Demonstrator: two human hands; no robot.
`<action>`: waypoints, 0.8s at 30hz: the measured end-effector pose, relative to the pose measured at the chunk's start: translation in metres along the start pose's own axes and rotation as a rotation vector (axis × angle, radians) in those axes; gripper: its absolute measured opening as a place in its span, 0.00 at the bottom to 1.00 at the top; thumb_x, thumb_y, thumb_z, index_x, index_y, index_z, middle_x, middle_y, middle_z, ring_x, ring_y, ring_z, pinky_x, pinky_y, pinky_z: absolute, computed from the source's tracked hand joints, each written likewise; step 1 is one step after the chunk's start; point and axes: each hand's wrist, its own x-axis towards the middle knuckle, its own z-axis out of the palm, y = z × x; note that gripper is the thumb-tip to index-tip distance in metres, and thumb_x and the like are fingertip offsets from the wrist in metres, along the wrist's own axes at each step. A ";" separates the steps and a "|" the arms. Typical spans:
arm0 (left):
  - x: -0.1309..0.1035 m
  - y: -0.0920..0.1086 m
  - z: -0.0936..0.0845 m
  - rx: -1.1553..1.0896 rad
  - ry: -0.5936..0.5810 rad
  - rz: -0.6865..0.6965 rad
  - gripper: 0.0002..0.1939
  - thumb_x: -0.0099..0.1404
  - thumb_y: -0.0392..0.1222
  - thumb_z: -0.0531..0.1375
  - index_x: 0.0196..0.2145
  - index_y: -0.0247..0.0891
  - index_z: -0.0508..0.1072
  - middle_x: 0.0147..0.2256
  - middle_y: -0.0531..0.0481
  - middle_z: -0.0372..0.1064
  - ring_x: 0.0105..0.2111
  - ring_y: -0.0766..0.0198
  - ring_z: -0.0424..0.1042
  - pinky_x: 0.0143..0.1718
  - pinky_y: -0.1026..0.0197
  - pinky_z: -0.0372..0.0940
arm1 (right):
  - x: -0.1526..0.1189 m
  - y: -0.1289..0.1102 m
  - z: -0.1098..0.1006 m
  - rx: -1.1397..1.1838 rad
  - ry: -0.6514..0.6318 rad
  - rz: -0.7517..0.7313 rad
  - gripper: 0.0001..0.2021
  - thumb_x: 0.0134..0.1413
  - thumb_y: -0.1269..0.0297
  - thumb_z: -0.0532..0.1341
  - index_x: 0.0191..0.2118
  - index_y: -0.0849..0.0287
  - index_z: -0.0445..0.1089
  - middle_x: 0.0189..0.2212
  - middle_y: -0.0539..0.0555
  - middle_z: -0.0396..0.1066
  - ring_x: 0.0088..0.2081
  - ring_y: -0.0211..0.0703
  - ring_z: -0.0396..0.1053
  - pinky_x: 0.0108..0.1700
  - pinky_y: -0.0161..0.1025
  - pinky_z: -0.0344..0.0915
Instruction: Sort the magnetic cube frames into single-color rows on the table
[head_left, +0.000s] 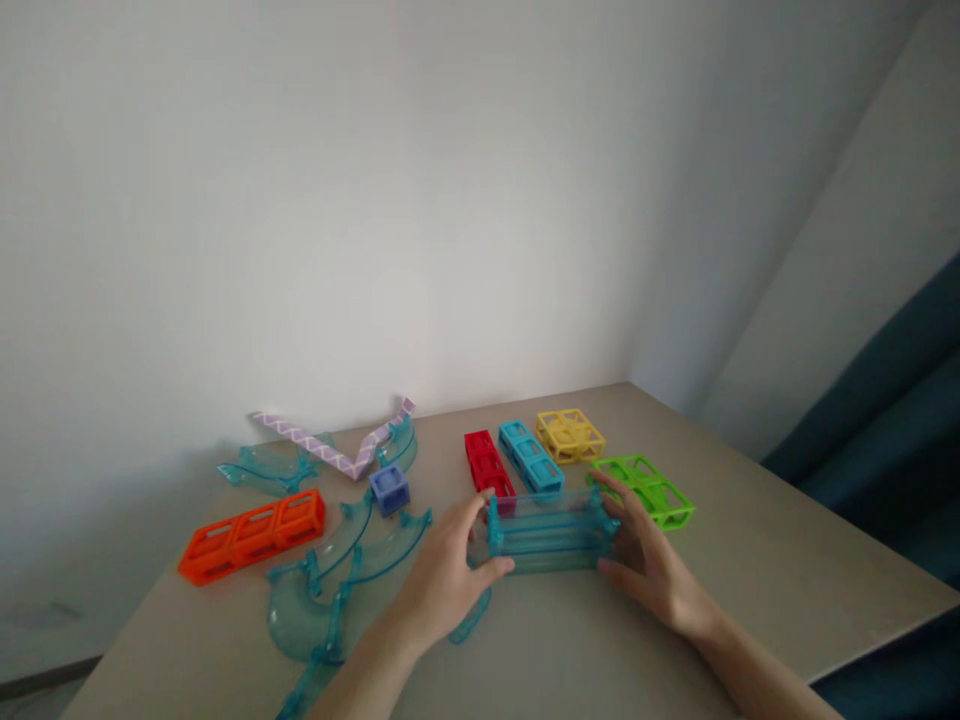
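Note:
Between my two hands is a bundle of straight, clear teal track pieces (551,535), lying lengthwise side to side. My left hand (454,565) grips its left end with thumb and fingers. On the right end, my right hand (649,570) has its thumb low and its fingers at the top. The pieces look layered, but I cannot count them. Behind them stand a red block frame (487,462) and a light blue block frame (531,458). Close to my right fingers lies a green square frame (649,490). A small teal piece (471,618) shows partly beneath my left wrist.
Curved teal tracks (300,615) spread left of my left arm, near a purple cube (389,490) and an orange block frame (253,537). Farther back are a lilac zigzag strip (322,447), more teal pieces (270,470) and a yellow frame (570,436). A wall borders the table (780,560).

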 end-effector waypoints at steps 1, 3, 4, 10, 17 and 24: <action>0.000 -0.001 0.000 -0.010 0.006 -0.010 0.35 0.56 0.41 0.68 0.60 0.42 0.64 0.53 0.43 0.70 0.46 0.54 0.70 0.49 0.51 0.65 | -0.003 0.004 0.000 0.021 0.016 -0.004 0.39 0.56 0.59 0.63 0.67 0.46 0.41 0.57 0.60 0.62 0.54 0.51 0.68 0.56 0.52 0.65; 0.000 -0.002 -0.001 -0.023 0.013 -0.031 0.36 0.56 0.40 0.68 0.61 0.43 0.63 0.53 0.43 0.69 0.43 0.56 0.70 0.48 0.52 0.65 | -0.005 0.011 0.000 0.048 0.064 0.005 0.38 0.58 0.60 0.62 0.68 0.43 0.40 0.59 0.60 0.60 0.58 0.50 0.65 0.60 0.55 0.60; 0.000 -0.002 -0.002 -0.024 0.014 -0.041 0.36 0.56 0.40 0.67 0.61 0.43 0.62 0.53 0.43 0.69 0.42 0.56 0.70 0.48 0.52 0.65 | -0.005 0.014 0.001 0.063 0.080 0.009 0.37 0.59 0.60 0.61 0.67 0.43 0.40 0.59 0.60 0.60 0.59 0.50 0.64 0.61 0.55 0.60; -0.001 0.001 -0.003 0.005 0.027 -0.042 0.37 0.55 0.40 0.68 0.61 0.44 0.62 0.50 0.45 0.70 0.39 0.57 0.68 0.46 0.52 0.65 | 0.000 0.017 0.005 0.083 0.110 0.003 0.33 0.60 0.58 0.60 0.65 0.45 0.44 0.57 0.61 0.63 0.58 0.51 0.66 0.61 0.55 0.61; -0.001 0.006 0.001 0.024 0.052 -0.027 0.37 0.54 0.40 0.68 0.60 0.45 0.63 0.50 0.44 0.70 0.40 0.55 0.70 0.47 0.50 0.65 | -0.003 0.016 0.007 -0.025 0.138 -0.016 0.33 0.59 0.61 0.60 0.65 0.49 0.44 0.56 0.64 0.64 0.56 0.52 0.69 0.59 0.54 0.65; -0.001 0.008 -0.002 0.039 0.019 -0.012 0.41 0.54 0.40 0.68 0.63 0.44 0.59 0.53 0.42 0.68 0.47 0.52 0.69 0.51 0.48 0.63 | -0.006 0.008 0.010 -0.243 0.231 0.036 0.30 0.60 0.59 0.56 0.64 0.57 0.44 0.50 0.66 0.71 0.49 0.51 0.75 0.52 0.50 0.73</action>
